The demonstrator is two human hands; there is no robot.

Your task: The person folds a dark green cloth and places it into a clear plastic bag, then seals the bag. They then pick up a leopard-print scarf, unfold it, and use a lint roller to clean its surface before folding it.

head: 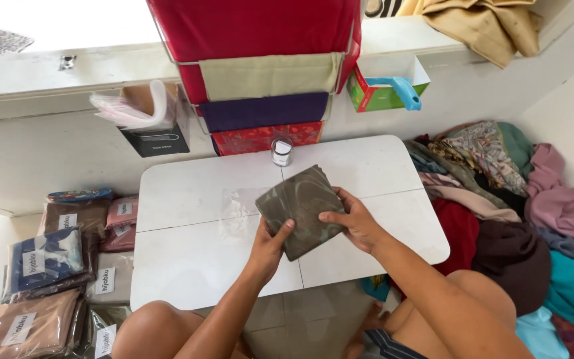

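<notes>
Because the camera looks steeply down, both forearms and the knees are cut off at the lower edge, and the underside of the folded olive-brown cloth (302, 209) is hidden. The cloth is held just above the middle of the white low table (187, 259), tilted so one corner points away from the person. The left hand (270, 246) grips its near-left edge: the thumb lies on top, and the other fingers are tucked beneath the cloth, out of sight. The right hand (359, 223) grips the right edge, thumb pressed across the top face, remaining fingers curled around the edge and partly hidden.

A clear plastic sleeve (237, 213) lies flat on the table, partly covered by the cloth; its outline is faint and hard to trace. A small glass jar with a white base (282, 152) stands at the table's far edge; its contents cannot be made out.

A hanging rack (260, 73) behind the table carries folded cloths in red, beige, purple and a red pattern. A green box (381, 90) on the ledge holds a blue tape dispenser (403, 90). A dark wall pocket (151, 126) holds clear bags. Left of the table, packaged cloths (54, 279) are stacked; right of it, loose fabrics (519, 213) are piled, running out of frame.
</notes>
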